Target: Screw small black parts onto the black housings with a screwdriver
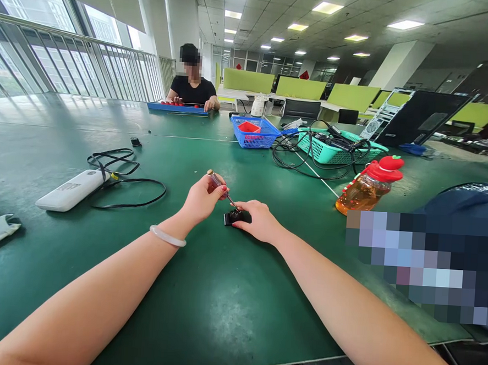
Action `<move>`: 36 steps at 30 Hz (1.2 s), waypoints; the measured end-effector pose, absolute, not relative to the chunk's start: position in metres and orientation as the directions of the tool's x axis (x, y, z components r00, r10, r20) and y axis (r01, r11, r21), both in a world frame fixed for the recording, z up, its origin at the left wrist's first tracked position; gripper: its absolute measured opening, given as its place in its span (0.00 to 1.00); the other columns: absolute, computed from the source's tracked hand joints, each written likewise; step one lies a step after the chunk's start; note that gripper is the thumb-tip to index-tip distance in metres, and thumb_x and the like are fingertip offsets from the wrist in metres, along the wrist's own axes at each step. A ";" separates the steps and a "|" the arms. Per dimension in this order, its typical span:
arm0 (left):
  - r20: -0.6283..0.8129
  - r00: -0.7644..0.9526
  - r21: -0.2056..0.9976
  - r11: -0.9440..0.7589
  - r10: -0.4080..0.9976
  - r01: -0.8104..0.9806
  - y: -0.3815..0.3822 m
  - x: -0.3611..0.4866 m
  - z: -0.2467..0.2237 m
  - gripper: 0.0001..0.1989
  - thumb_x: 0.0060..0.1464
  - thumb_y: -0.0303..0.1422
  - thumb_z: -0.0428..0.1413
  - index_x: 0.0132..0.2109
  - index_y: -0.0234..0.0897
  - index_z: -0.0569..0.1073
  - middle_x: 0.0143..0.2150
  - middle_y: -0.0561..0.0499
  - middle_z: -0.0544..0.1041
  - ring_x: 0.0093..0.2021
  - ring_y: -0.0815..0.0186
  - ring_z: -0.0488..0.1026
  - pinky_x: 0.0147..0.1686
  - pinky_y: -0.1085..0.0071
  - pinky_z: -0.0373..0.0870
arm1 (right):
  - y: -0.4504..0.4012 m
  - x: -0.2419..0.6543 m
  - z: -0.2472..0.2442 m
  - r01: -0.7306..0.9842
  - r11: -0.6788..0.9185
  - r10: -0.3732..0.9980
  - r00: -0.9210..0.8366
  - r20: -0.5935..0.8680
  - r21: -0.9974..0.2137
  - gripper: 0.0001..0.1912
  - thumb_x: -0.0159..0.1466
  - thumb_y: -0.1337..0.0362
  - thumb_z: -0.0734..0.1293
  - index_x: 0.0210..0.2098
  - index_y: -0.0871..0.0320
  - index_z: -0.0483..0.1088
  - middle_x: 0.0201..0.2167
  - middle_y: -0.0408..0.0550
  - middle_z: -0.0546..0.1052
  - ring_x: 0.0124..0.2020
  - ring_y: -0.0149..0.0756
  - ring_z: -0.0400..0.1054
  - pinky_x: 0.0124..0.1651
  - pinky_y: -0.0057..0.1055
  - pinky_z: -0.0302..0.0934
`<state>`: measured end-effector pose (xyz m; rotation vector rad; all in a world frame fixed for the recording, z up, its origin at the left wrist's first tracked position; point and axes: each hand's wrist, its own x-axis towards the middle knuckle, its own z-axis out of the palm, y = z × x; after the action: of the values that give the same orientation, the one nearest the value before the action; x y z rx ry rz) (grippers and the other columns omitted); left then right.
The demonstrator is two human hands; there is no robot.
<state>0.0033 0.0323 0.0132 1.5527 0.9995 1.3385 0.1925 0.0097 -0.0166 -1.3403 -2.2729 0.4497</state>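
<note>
My left hand is closed round the handle of a screwdriver, whose shaft slants down to the right. Its tip meets a small black device with a pale, comb-like edge on its left end. The device lies on the green table, and my right hand grips it from the right, thumb in front and fingers behind. The exact spot under the tip is too small to make out. A pale bangle circles my left wrist.
A white power strip with a black cable lies left. Beyond are a blue basket and a teal basket of cables. A red-lidded bottle and dark fabric are right. A person sits across the table.
</note>
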 end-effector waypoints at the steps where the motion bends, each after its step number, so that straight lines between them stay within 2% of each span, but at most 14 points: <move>1: 0.331 0.120 0.939 -0.339 0.936 0.058 0.032 0.003 0.014 0.10 0.47 0.36 0.59 0.35 0.38 0.69 0.31 0.53 0.75 0.34 0.67 0.74 0.39 0.65 0.73 | 0.010 0.193 -0.017 0.729 0.471 0.881 -0.418 0.222 -0.496 0.26 0.59 0.59 0.73 0.56 0.51 0.69 0.49 0.50 0.76 0.54 0.44 0.66 0.57 0.45 0.56; 8: 0.295 0.087 0.943 -0.304 0.952 0.131 0.033 0.003 0.016 0.10 0.47 0.37 0.60 0.35 0.38 0.68 0.29 0.54 0.75 0.30 0.66 0.74 0.36 0.66 0.72 | 0.010 0.193 -0.018 0.727 0.474 0.880 -0.417 0.229 -0.497 0.26 0.58 0.59 0.73 0.56 0.51 0.69 0.48 0.51 0.77 0.53 0.43 0.67 0.57 0.45 0.56; 16: 0.087 -0.102 0.993 -0.077 0.991 0.094 0.038 0.003 0.006 0.11 0.50 0.37 0.62 0.32 0.36 0.68 0.25 0.55 0.73 0.22 0.71 0.71 0.25 0.73 0.68 | 0.008 0.192 -0.015 0.711 0.497 0.866 -0.442 0.233 -0.497 0.25 0.59 0.59 0.72 0.55 0.49 0.69 0.47 0.49 0.77 0.52 0.44 0.67 0.56 0.46 0.57; 19: 0.005 -0.126 0.999 0.001 0.992 0.042 0.039 0.003 0.002 0.12 0.51 0.37 0.61 0.30 0.36 0.67 0.24 0.54 0.73 0.22 0.71 0.70 0.24 0.73 0.67 | 0.007 0.192 -0.013 0.708 0.505 0.862 -0.449 0.236 -0.495 0.24 0.59 0.59 0.72 0.55 0.48 0.69 0.46 0.48 0.78 0.51 0.44 0.68 0.55 0.46 0.57; 21: 0.031 -0.127 0.999 -0.025 0.991 0.045 0.038 0.003 0.004 0.12 0.51 0.38 0.61 0.31 0.36 0.67 0.25 0.53 0.74 0.23 0.71 0.71 0.26 0.73 0.68 | 0.007 0.192 -0.013 0.710 0.495 0.867 -0.441 0.232 -0.501 0.25 0.58 0.59 0.72 0.55 0.49 0.69 0.46 0.48 0.78 0.51 0.44 0.67 0.56 0.46 0.57; 23: 0.172 -0.104 0.984 -0.165 0.980 0.066 0.033 0.002 0.011 0.11 0.51 0.38 0.60 0.33 0.37 0.68 0.28 0.53 0.75 0.27 0.68 0.73 0.31 0.70 0.70 | 0.008 0.192 -0.014 0.715 0.476 0.877 -0.424 0.224 -0.513 0.25 0.58 0.59 0.73 0.55 0.50 0.69 0.47 0.49 0.78 0.52 0.44 0.67 0.56 0.46 0.56; 25: 0.398 -0.020 0.909 -0.392 0.917 0.140 0.023 0.000 0.022 0.11 0.52 0.39 0.59 0.34 0.37 0.69 0.30 0.52 0.75 0.32 0.66 0.75 0.36 0.68 0.71 | 0.009 0.192 -0.015 0.717 0.461 0.886 -0.410 0.218 -0.523 0.26 0.58 0.59 0.73 0.55 0.51 0.69 0.46 0.49 0.78 0.52 0.43 0.66 0.57 0.46 0.55; 28: 0.644 0.249 0.659 -0.690 0.724 0.300 0.006 -0.001 0.039 0.09 0.54 0.39 0.58 0.32 0.38 0.70 0.30 0.51 0.76 0.33 0.65 0.74 0.38 0.68 0.69 | 0.009 0.193 -0.016 0.719 0.451 0.891 -0.397 0.221 -0.529 0.27 0.58 0.59 0.73 0.56 0.50 0.68 0.45 0.48 0.78 0.52 0.43 0.67 0.56 0.44 0.56; 30: 0.671 0.436 0.493 -0.800 0.600 0.342 -0.002 0.000 0.043 0.08 0.54 0.38 0.57 0.31 0.39 0.70 0.30 0.51 0.76 0.31 0.66 0.73 0.36 0.68 0.68 | 0.009 0.193 -0.015 0.721 0.455 0.889 -0.399 0.223 -0.523 0.25 0.58 0.60 0.73 0.54 0.51 0.70 0.46 0.48 0.78 0.51 0.43 0.67 0.55 0.43 0.56; 32: 0.651 0.556 0.385 -0.856 0.517 0.345 -0.005 0.001 0.041 0.08 0.55 0.38 0.56 0.31 0.40 0.70 0.29 0.51 0.76 0.30 0.65 0.72 0.35 0.68 0.68 | 0.009 0.194 -0.013 0.723 0.466 0.883 -0.413 0.222 -0.510 0.21 0.58 0.59 0.72 0.50 0.51 0.72 0.45 0.47 0.78 0.49 0.43 0.68 0.53 0.42 0.57; 36: 0.642 0.615 0.290 -0.888 0.457 0.357 -0.003 0.003 0.032 0.08 0.56 0.38 0.53 0.32 0.41 0.70 0.28 0.50 0.76 0.29 0.64 0.70 0.34 0.67 0.66 | 0.010 0.194 -0.012 0.736 0.470 0.881 -0.423 0.211 -0.487 0.17 0.59 0.57 0.71 0.47 0.51 0.73 0.44 0.47 0.78 0.48 0.42 0.68 0.51 0.40 0.58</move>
<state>0.0033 -0.0025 0.0324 2.7023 0.6851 1.1314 0.1939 0.0096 -0.0121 -1.3489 -2.2850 0.4482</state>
